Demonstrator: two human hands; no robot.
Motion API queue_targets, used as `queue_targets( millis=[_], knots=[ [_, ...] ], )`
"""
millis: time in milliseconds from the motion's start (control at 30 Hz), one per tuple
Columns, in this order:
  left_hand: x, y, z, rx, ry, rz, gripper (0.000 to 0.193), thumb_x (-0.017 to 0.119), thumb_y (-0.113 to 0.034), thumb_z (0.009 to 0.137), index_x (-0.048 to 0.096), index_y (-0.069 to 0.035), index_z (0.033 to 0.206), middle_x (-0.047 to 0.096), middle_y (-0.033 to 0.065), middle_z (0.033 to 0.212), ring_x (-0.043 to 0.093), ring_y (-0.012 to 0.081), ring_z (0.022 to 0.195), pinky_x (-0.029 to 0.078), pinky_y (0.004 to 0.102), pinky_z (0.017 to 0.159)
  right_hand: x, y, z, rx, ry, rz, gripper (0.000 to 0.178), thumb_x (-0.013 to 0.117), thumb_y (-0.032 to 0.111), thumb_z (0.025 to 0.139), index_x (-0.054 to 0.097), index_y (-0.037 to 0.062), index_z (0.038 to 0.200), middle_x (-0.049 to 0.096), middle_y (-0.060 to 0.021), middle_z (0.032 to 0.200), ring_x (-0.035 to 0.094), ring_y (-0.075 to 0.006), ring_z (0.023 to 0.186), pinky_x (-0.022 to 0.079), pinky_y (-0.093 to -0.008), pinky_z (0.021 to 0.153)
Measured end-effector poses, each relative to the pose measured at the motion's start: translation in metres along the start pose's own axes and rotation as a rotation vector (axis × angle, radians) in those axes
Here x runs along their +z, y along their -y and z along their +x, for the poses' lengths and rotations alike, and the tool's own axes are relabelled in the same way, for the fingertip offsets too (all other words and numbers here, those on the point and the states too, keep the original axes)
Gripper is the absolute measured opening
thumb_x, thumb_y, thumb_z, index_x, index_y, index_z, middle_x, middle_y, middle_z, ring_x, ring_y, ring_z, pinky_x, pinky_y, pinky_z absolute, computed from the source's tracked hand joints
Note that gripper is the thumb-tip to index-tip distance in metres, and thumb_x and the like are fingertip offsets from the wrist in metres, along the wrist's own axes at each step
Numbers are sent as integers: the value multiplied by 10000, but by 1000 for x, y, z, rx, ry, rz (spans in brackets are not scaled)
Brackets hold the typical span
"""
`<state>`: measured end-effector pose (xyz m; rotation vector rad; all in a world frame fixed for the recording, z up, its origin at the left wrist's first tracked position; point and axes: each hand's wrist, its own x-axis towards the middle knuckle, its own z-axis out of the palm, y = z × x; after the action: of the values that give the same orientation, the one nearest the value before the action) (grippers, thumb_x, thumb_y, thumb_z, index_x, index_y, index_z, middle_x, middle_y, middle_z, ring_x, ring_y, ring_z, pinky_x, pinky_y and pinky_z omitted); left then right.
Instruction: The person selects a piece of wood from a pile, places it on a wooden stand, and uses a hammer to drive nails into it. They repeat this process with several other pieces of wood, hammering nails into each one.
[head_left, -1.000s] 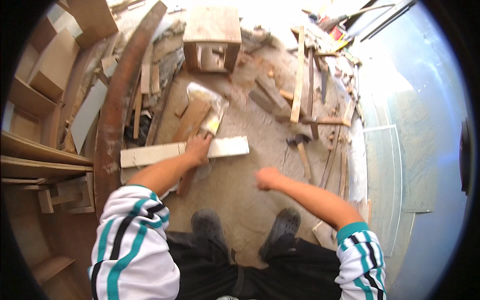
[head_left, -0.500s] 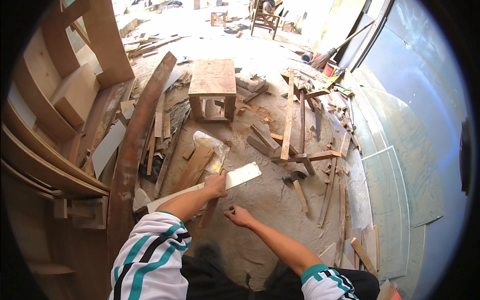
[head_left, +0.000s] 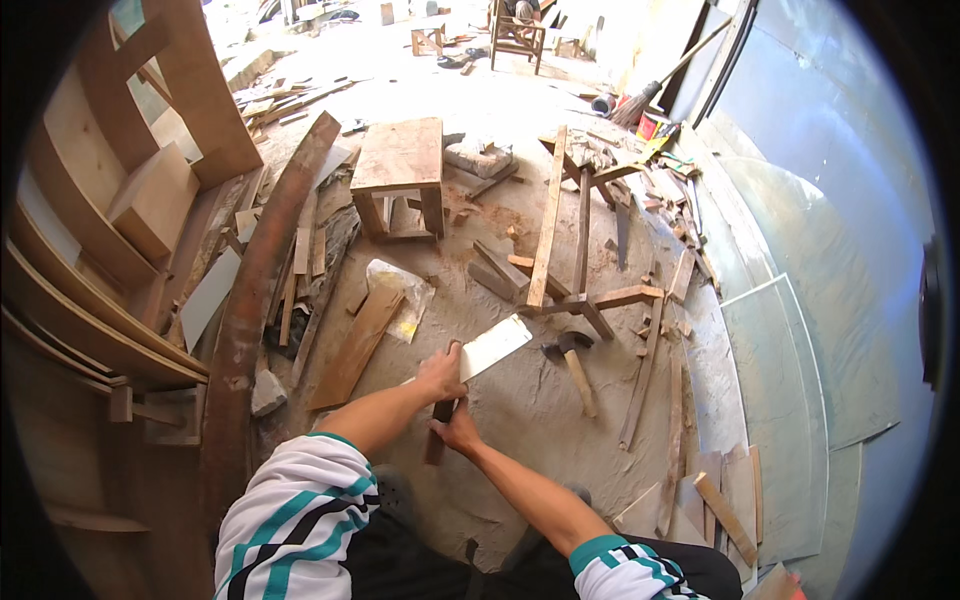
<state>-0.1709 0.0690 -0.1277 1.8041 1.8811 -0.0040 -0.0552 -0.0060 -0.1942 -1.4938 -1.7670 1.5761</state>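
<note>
My left hand (head_left: pixel 438 373) is closed round a long white board (head_left: pixel 498 348), whose far end points forward and to the right. A dark wooden strip (head_left: pixel 434 448) passes beneath that hand, across the board. Just below it, my right hand (head_left: pixel 460 428) is closed on the strip, thumb and fingers pressed against its side. The exact contact between strip and board is hidden by my fingers. On the floor right of the board lies a hammer (head_left: pixel 578 382) with a dark head and a pale wooden handle.
A wooden stool (head_left: pixel 398 165) stands ahead. Right of it lies a frame of wooden bars (head_left: pixel 582 240). A brown plank (head_left: pixel 362 345) and a plastic bag (head_left: pixel 412 305) are on the left, beside a long rusty beam (head_left: pixel 265 270). Glass sheets (head_left: pixel 775 380) lean at right.
My right hand has moved up and left onto the dark strip. The white board has tilted more steeply, with its near part now behind my left arm. The view has shifted slightly.
</note>
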Motion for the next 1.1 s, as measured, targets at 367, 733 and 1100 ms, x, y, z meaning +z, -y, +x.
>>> queue_targets(
  millis=[367,733,1100],
  knots=[
    [-11,10,-1,280,81,202,1042,787,-431,695,235,-137,1528,573,245,1214,609,414,1090,510,461,928,-41,-21,-18,122,-374,-108,643,692,222,795,414,-88,1285,580,-355,1183,575,-479,1128,480,-490,934],
    [15,19,-1,287,122,228,1109,803,-475,703,181,-153,1563,569,233,1203,601,396,1087,494,458,928,-53,-67,-24,26,-604,-371,509,670,193,802,450,-46,1193,503,-254,1136,505,-435,1099,422,-501,949],
    [28,26,-3,289,41,344,1131,796,-493,692,184,-89,1552,514,169,1250,522,326,1191,427,432,984,-71,-60,-35,87,-456,-434,629,685,365,841,444,36,1320,543,-205,1156,544,-395,1098,462,-502,890]
  ],
)
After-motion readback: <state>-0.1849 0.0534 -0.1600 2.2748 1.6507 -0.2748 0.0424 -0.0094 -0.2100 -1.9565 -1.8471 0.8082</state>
